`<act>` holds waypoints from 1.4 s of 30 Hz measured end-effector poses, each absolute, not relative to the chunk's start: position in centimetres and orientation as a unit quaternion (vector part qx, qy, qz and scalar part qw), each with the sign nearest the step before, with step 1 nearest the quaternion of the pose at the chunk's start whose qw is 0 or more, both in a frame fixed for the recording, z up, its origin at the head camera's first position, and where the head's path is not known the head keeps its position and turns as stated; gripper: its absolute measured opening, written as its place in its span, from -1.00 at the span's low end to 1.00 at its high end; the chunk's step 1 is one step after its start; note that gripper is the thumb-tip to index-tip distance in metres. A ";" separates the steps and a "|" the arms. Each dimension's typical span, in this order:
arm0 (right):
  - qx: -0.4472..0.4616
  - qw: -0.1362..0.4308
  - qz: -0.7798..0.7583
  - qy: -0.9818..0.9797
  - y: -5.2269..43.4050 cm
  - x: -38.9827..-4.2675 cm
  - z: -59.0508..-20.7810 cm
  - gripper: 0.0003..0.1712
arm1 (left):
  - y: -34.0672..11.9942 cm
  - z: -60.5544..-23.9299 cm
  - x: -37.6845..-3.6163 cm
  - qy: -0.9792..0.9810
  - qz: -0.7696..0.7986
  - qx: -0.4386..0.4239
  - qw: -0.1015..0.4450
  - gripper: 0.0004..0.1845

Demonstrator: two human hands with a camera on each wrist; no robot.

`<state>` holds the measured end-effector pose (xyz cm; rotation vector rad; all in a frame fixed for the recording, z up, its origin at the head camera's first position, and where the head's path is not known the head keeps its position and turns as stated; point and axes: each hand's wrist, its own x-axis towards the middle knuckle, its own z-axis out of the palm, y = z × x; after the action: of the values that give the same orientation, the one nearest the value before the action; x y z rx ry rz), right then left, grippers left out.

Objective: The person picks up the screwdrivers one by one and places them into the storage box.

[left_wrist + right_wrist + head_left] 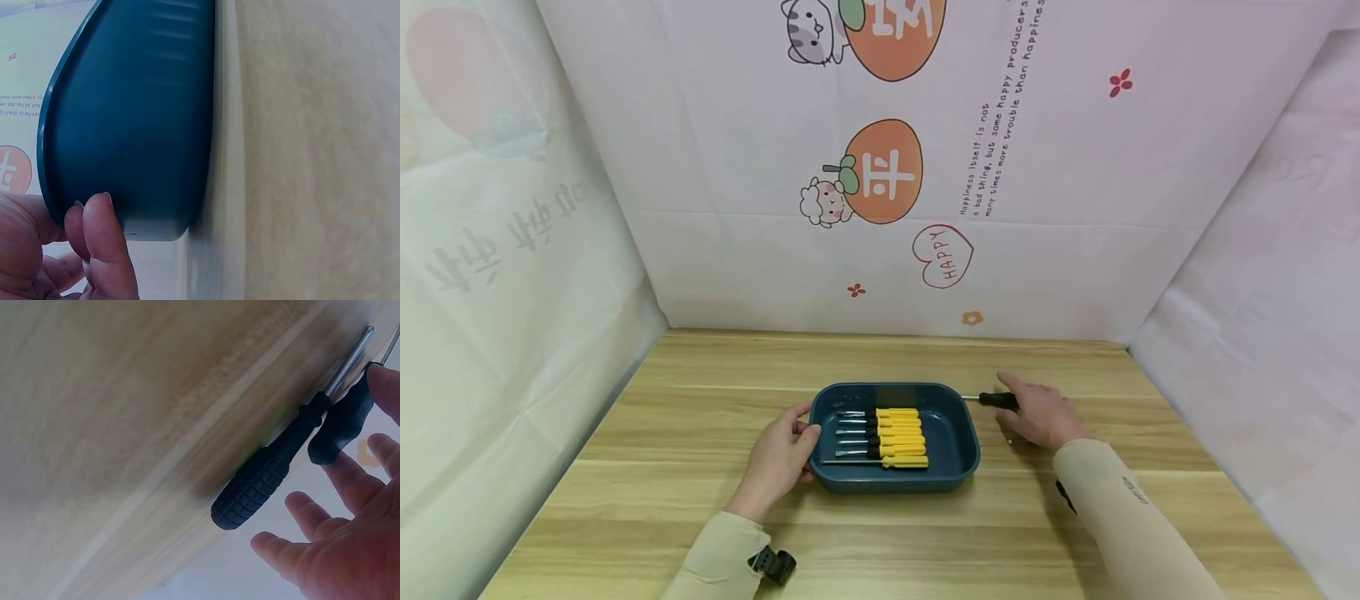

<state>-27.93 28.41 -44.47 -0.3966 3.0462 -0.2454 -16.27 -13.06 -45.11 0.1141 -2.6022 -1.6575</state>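
My left hand (778, 458) grips the left end of a dark blue rectangular tray (970, 458), its thumb on the rim and fingers outside the wall. Inside lie several yellow-and-black screwdrivers (898, 429) side by side, with one all-yellow-handled screwdriver (910, 462) nearest me. To the right of the tray, my right hand (1043, 412) holds a black-handled screwdriver (1000, 401) between thumb and finger, its shaft pointing left towards the tray. In the right wrist view, a second black screwdriver (256, 487) with a ridged grip lies close to the hand; the hand mostly hides it in the head view.
A wood-grain table (887, 542) carries the tray and tools. Behind it rises a white printed cloth backdrop (737, 275), and white cloth walls (1247, 275) stand on both sides.
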 end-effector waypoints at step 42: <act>-0.127 0.042 -0.075 0.988 28.9 -28.1 -44.3 -0.48 | -13.0 -45.1 -16.2 -0.851 -0.522 0.039 0.032 -0.51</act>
<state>-28.05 28.88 -44.30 -0.3886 3.0235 -0.2295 -16.24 -13.03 -45.10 0.1190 -2.6211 -1.6076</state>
